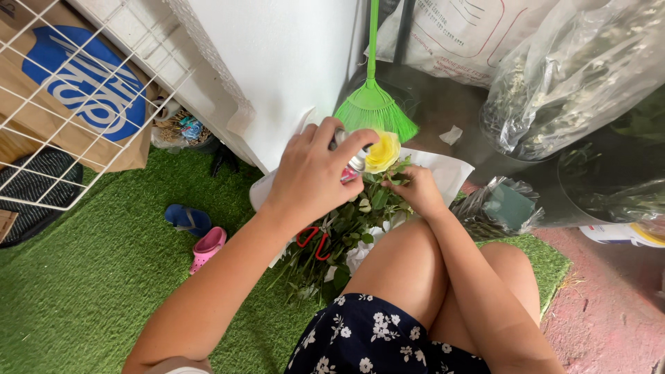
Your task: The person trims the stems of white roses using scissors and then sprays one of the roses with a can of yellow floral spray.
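Note:
My left hand (315, 173) is closed around a small spray can (352, 165), with a finger on its top, right beside a yellow rose (383, 151). My right hand (415, 188) grips the rose's leafy stem (377, 197) just below the bloom. Under both hands lies a pile of cut green stems and leaves (332, 242) on white paper (443, 170). Red-handled scissors (315, 242) lie among the stems. My bare knees and a dark floral skirt fill the lower middle.
A green broom (374, 97) leans against a white wall panel. Clear plastic bags of flowers (568, 76) stand at right. A blue sandal (187, 219) and a pink clog (208, 246) lie on green artificial turf (83, 291). A white wire grid and brown paper bag (76, 90) stand at left.

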